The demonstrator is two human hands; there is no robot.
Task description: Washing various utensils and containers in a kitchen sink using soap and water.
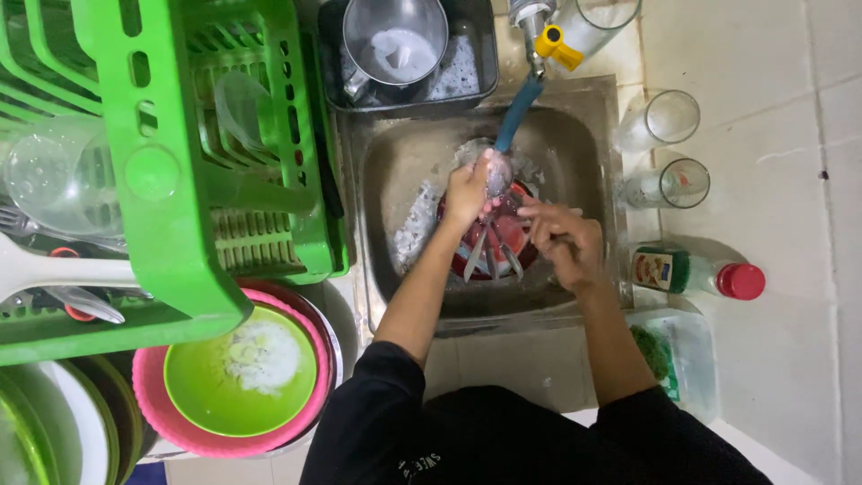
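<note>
Head view: both hands (516, 216) on soapy cutlery (492, 251) over sink (575, 144).

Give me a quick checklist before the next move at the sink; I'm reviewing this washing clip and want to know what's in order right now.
1. Left hand has hold of cutlery under the tap hose: ok.
2. Right hand is on the handle ends of the cutlery: ok, though the exact grip is hard to see.
3. Red bowl sits in the sink beneath both hands: ok.
4. Water running from the hose: cannot tell, the area is blurred.
5. Green rack has room for rinsed pieces: ok.
6. Two glasses stand apart from the hands on the counter: ok.
</note>
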